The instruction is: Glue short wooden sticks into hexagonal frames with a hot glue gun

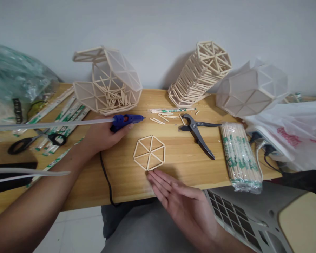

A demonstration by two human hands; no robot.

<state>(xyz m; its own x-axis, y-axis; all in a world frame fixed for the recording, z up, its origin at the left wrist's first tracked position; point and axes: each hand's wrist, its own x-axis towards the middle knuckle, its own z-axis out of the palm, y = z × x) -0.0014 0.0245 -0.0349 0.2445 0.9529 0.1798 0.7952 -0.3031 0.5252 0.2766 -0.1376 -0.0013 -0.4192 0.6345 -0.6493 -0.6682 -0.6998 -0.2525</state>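
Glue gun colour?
The glue gun is blue, with a reddish-orange part visible near its middle; shows best in the head view.

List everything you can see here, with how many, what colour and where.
Stick hexagon: 1, pale, table centre
Glue gun: 1, blue, left of centre
Translucent rods: several, whitish, left
Loose sticks: many, pale, behind the hexagon
Cutters: 1, dark grey, right of centre
Wrapped bundle: 1, pale and green, right
Slim packets: several, green-printed, mostly left
Scissors: 1, black-handled, left
Open frame: 1, pale, back left, sticks inside
Stick tower: 1, pale, behind the cutters
Panelled shape: 1, whitish, back right
Power strip: 1, white, right
Plastic bags: 2, greenish left, white right
Table: 1, light brown, beneath
Left hand: 1, bare, holding the glue gun
Right hand: 1, bare, open, fingertips beside the hexagon
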